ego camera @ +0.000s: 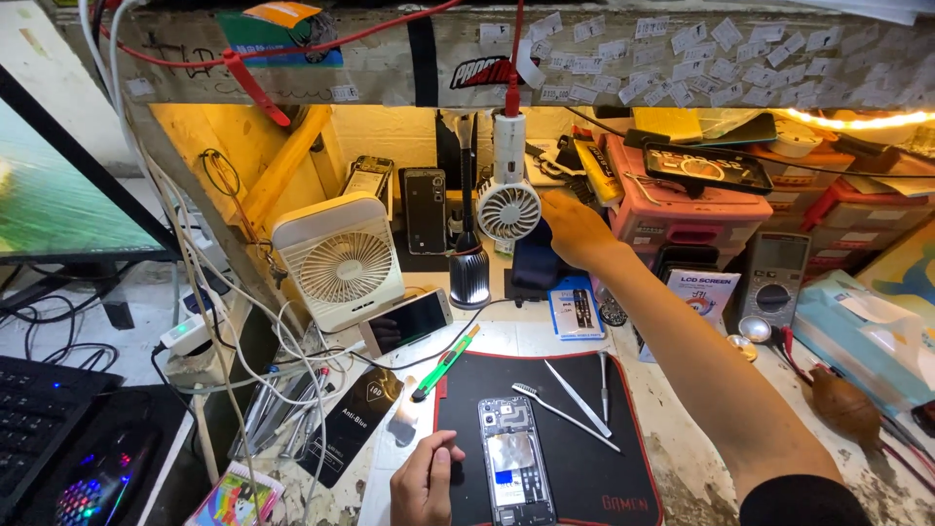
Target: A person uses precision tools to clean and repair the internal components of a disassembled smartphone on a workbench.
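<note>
Meanwhile, left hand (pixel 425 482) touching opened phone (pixel 514 474), right hand (pixel 575 229) open — reaching past small fan (pixel 508 209).

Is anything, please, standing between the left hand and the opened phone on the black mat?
Nothing visible does: the left hand already rests against the left edge of the opened phone on the black mat.

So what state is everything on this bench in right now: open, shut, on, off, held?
Phone on the mat: back cover off, insides showing, lying flat.
Left hand: resting against that phone's left edge.
Right hand: stretched out to the dark item beside the small hanging fan.
White desk fan: upright; running or not, cannot tell.
Second phone: propped against the white fan, screen dark.
Monitor: on.
</note>
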